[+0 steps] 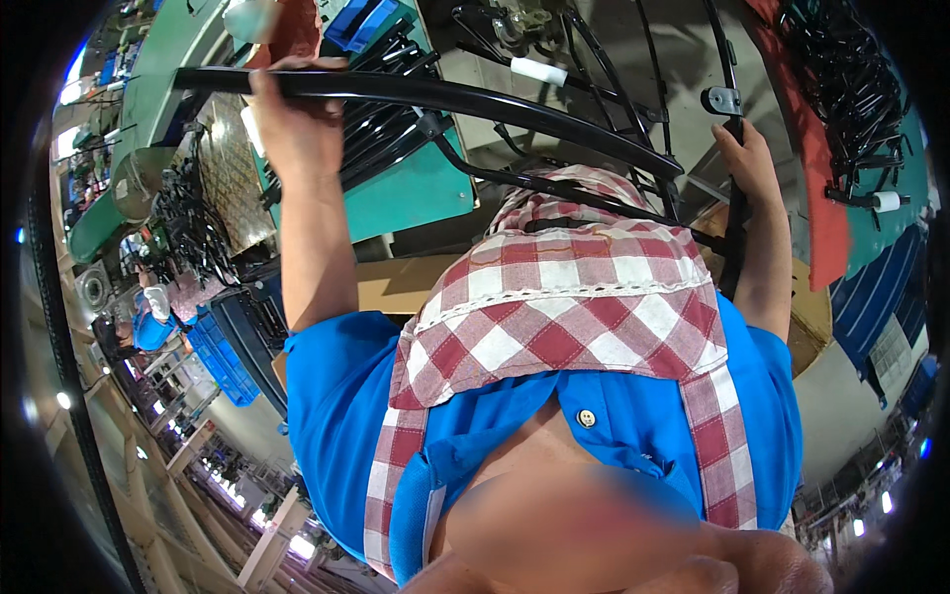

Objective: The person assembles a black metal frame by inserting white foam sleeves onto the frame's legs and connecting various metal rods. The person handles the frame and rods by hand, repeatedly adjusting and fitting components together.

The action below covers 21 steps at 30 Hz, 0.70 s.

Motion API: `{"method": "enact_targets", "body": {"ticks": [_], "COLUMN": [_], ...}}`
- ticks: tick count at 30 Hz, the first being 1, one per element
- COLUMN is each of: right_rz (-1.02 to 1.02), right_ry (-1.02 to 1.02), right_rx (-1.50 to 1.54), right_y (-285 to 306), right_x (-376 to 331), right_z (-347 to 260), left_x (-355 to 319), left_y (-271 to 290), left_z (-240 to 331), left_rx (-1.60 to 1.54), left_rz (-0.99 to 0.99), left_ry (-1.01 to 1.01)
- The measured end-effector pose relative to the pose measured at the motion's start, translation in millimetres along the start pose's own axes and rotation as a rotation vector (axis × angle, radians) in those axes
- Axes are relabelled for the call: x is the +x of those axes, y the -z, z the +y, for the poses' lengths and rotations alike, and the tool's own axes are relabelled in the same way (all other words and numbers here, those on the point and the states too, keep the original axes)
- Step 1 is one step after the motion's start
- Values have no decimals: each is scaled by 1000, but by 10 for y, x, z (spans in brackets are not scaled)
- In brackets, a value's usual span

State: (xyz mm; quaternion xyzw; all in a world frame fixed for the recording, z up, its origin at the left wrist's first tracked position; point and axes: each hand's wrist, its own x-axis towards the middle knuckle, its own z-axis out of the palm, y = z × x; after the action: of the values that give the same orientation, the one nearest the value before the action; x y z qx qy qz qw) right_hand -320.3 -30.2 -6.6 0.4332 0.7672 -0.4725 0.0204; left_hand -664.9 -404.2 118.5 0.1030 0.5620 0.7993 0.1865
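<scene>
My left hand [297, 124] is closed round a thick, glossy black curved tube [475, 105] near its left end. From there the tube reaches across in front of my body to the right. On the right, my right hand [750, 163] grips an upright black frame tube [735, 213]. Just above that hand sits a grey metal bracket [721, 101] with a hole in it. A thinner bent black tube [554, 184] runs below the thick one, close to my checked apron. Whether the tubes are joined to each other I cannot tell.
Several black rods [386, 119] lie on a green bench [421, 203] at the left, near a blue bin [361, 22]. A white sleeve [539, 71] sits on the frame ahead. Many small black parts [851, 99] are heaped at the right. Another person [153, 322] is far left.
</scene>
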Motion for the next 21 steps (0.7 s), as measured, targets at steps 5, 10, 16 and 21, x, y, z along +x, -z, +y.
{"method": "enact_targets", "body": {"ticks": [5, 10, 16, 21], "right_rz": [-14, 62, -269, -251], "right_ry": [49, 44, 215, 83], "right_rx": [18, 369, 753, 1050], "right_y": [69, 60, 408, 482], "right_x": [-14, -399, -298, -443], "right_z": [-38, -424, 252, 102], "left_x": [-132, -258, -409, -430], "left_y": [90, -160, -306, -302], "left_z": [-738, -1123, -1349, -1470], "left_rx": [-330, -357, -376, -434], "left_rz": [-49, -36, -74, -173], "left_ry": [214, 240, 330, 395]}}
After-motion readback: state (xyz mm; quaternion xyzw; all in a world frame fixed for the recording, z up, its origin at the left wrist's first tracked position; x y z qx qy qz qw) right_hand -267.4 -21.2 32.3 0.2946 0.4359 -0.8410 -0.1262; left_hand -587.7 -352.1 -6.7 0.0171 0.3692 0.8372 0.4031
